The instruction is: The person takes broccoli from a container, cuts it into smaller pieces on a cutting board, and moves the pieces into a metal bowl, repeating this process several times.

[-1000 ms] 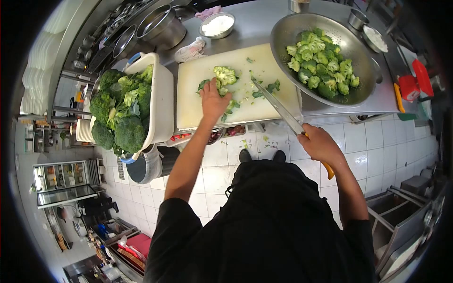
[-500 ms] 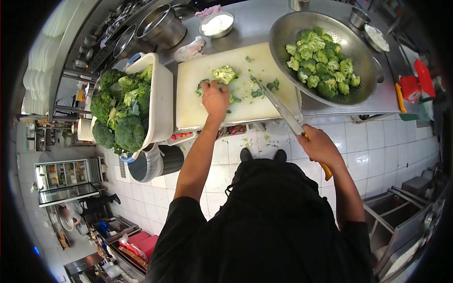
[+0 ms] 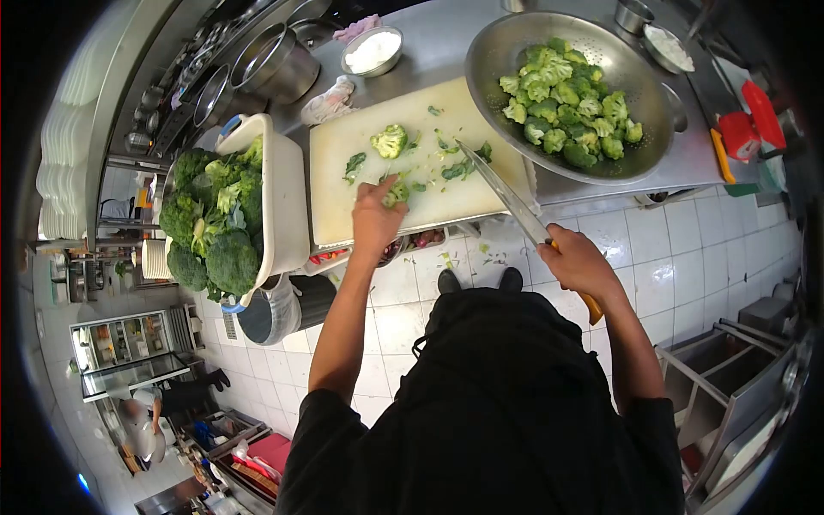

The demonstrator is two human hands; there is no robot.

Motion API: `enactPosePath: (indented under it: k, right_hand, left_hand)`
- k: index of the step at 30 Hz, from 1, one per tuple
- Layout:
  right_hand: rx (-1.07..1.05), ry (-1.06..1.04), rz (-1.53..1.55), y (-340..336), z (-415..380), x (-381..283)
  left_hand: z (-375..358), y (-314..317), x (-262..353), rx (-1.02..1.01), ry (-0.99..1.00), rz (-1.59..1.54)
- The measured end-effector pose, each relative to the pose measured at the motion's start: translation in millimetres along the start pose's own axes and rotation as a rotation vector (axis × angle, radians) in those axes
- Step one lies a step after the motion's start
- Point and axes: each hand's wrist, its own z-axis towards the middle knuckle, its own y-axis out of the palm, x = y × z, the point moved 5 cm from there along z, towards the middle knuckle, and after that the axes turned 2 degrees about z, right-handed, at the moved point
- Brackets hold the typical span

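Note:
My left hand [image 3: 376, 216] is closed on a small broccoli piece [image 3: 396, 194] near the front edge of the white cutting board [image 3: 343, 142]. Just beyond it lies a larger cut broccoli floret [image 3: 389, 141]. My right hand [image 3: 577, 259] grips the orange handle of a long knife [image 3: 513, 202], whose tip rests over the board among leaf scraps [image 3: 459, 169]. Left of the board, a white bin [image 3: 287, 193] holds whole broccoli heads [image 3: 232, 248]. A large steel colander [image 3: 631, 163] at the right holds many cut florets [image 3: 562, 94].
Behind the board are a bowl of white contents [image 3: 372, 51], a cloth [image 3: 330, 101] and a steel pot [image 3: 279, 69]. A red object [image 3: 740, 135] lies at the far right. Below the bin stands a lined waste container [image 3: 270, 313]. Another person [image 3: 146, 412] is at the lower left.
My left hand has moved toward the board's front edge, away from the larger floret, and now has a small piece. The view has shifted slightly. My right hand still holds the knife.

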Motion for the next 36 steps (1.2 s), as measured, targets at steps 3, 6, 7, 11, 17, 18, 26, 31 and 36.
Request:
enactPosePath:
  k: [3,6,7,11,17,18,26,31,36]
  right_hand:
    - [-0.007,0.031,0.014,-0.1,1.1,-5.5]
    - [-0.007,0.041,0.036,-0.2,2.4,-8.7]
    - [0.002,0.028,0.035,0.7,2.5,-7.3]
    - [0.030,0.017,0.046,3.1,-0.6,1.2]
    - [0.002,0.110,0.129,0.6,-6.1,-14.4]
    - [0.015,0.071,0.116,2.9,-3.5,-14.7]
    - [0.095,0.024,0.113,5.4,-12.8,1.7]
    - [0.087,0.010,0.085,7.1,-14.0,3.0]
    - [0.071,0.006,0.073,8.2,-8.6,-3.5]
  left_hand:
    - [-1.2,13.8,7.9,-0.013,0.006,0.111]
    - [6.5,21.3,2.0,0.056,0.013,0.108]
    - [9.3,21.4,-1.3,0.065,0.031,0.098]
    - [20.4,9.6,26.4,0.106,0.015,-0.254]
    - [66.8,-27.4,197.8,0.026,0.216,-0.729]
    - [72.2,-30.0,212.3,0.001,0.221,-0.739]
    - [193.9,0.7,48.2,-0.012,0.116,-0.017]
    - [225.3,45.5,-44.7,-0.341,-0.037,0.286]
    - [211.4,43.2,-39.4,-0.243,-0.165,0.187]
